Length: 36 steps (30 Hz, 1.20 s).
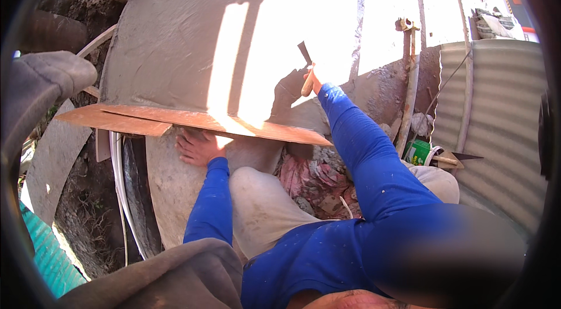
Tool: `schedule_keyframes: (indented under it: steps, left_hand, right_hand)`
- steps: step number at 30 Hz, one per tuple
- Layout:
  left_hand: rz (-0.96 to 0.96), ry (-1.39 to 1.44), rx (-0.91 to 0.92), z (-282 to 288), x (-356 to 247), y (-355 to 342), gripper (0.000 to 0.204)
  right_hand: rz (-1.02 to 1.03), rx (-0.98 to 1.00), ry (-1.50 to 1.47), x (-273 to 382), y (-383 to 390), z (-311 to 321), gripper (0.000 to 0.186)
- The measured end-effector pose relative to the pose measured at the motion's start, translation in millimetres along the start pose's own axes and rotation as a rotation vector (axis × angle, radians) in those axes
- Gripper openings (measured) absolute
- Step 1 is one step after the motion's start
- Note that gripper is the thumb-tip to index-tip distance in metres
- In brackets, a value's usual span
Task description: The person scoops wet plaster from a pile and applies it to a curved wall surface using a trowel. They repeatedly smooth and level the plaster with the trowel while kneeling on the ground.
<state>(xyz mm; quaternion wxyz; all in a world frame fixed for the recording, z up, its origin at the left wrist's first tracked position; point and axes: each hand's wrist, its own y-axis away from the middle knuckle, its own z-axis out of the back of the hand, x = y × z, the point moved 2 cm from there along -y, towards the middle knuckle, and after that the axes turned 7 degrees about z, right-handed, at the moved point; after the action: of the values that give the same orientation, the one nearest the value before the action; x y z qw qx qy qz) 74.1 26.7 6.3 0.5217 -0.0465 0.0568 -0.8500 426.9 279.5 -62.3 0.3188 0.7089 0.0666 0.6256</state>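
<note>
Facing a broad grey wall ahead of both sets of fingers, damp-looking to the left, crossed by bars of shadow and washed out by glare around the right fingers. Showing a corrugated sheet well to the right of those fingers, and a pale slab under the left fingers, spread open over it. Showing also a long reddish-brown board along the foot of the wall, just above the left fingers and below the right; cannot tell about contact between left fingers and board. Having a pole to the right of the right fingers, white pipes to the left of the left fingers, a crumpled pink sack below the right fingers and a green tub lower right of them. Gripping a trowel by the wooden handle in the right fingers, closed round it, with the dark blade angled up beyond them; cannot tell about contact between blade and wall.
</note>
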Motion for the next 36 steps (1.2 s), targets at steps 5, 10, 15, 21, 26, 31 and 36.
schedule_keyframes:
  steps: [5,10,15,21,26,31,36]
  left_hand:
    - [-0.012,0.024,-0.007,2,-1,1,0.075]
    - [-0.010,0.028,0.012,6,-3,1,0.075]
    - [-0.017,0.056,0.005,7,-2,1,0.075]
    - [-0.006,0.026,0.043,9,-5,0,0.076]
    - [0.004,0.013,0.058,10,-8,2,0.075]
    - [-0.013,0.003,0.020,1,-3,2,0.075]
    - [0.010,0.013,-0.005,9,-3,4,0.071]
  right_hand:
    - [0.037,0.049,0.107,2,-3,-59,0.027]
    - [0.070,0.136,0.199,-6,13,-115,0.028]
    - [0.104,0.288,0.321,-10,33,-165,0.029]
    - [0.244,0.454,0.535,-1,25,-168,0.031]
    - [0.433,0.470,0.834,24,-20,-80,0.032]
    - [0.493,0.303,0.944,64,-59,-9,0.033]
    - [0.510,0.221,0.894,88,-96,21,0.035]
